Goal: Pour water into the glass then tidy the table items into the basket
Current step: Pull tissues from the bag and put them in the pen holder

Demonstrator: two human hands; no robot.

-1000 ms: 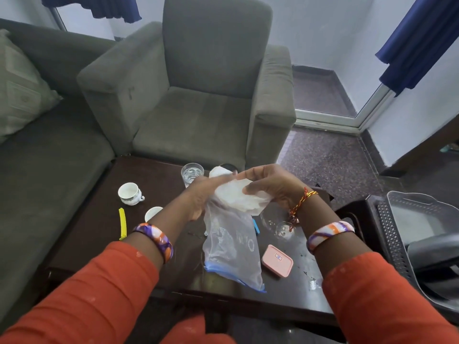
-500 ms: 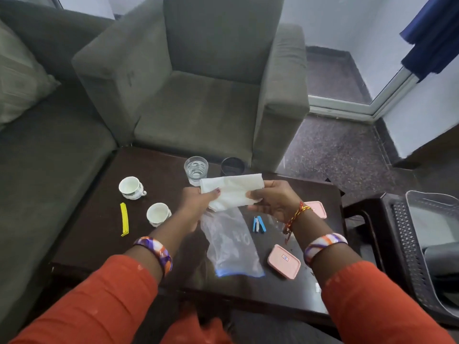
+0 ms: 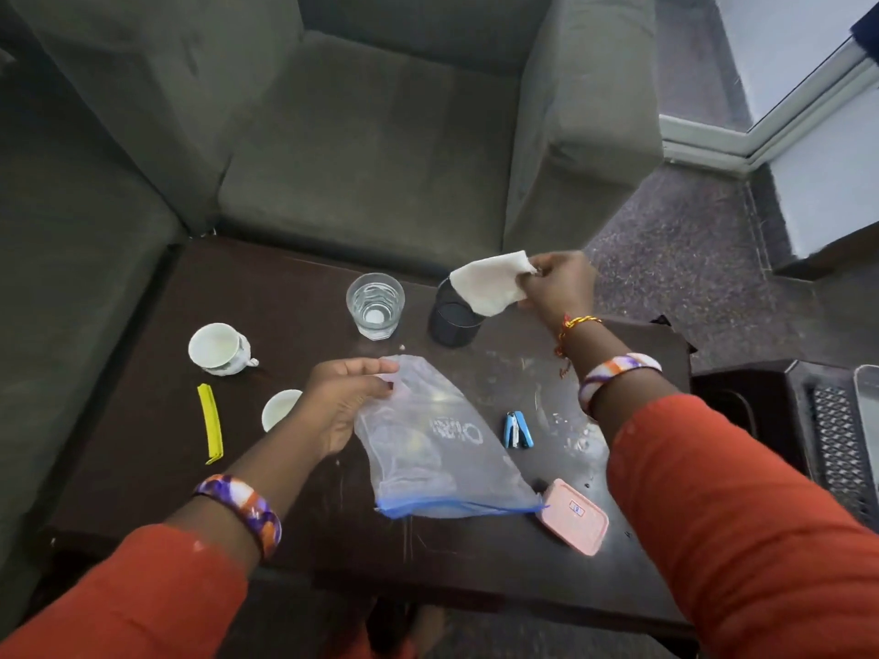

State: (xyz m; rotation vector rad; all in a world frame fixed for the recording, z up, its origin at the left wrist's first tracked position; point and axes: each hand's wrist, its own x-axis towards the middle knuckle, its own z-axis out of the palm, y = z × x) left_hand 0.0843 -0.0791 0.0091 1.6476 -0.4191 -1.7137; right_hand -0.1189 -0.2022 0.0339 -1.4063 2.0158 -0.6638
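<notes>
My right hand pinches a folded white tissue above a dark round cup at the back of the dark table. My left hand holds the top edge of a clear zip bag with a blue seal, which lies on the table. A glass with water stands at the back middle. The dark basket sits off the table's right end, partly cut off by the frame.
Two white cups and a yellow clip lie on the left. A blue stapler and a pink lid lie on the right. A grey armchair stands behind the table, a sofa to the left.
My right hand has carried the tissue away to the right, over the dark cup. My left hand let go of the tissue and lowered onto the bag. The view tilted down.
</notes>
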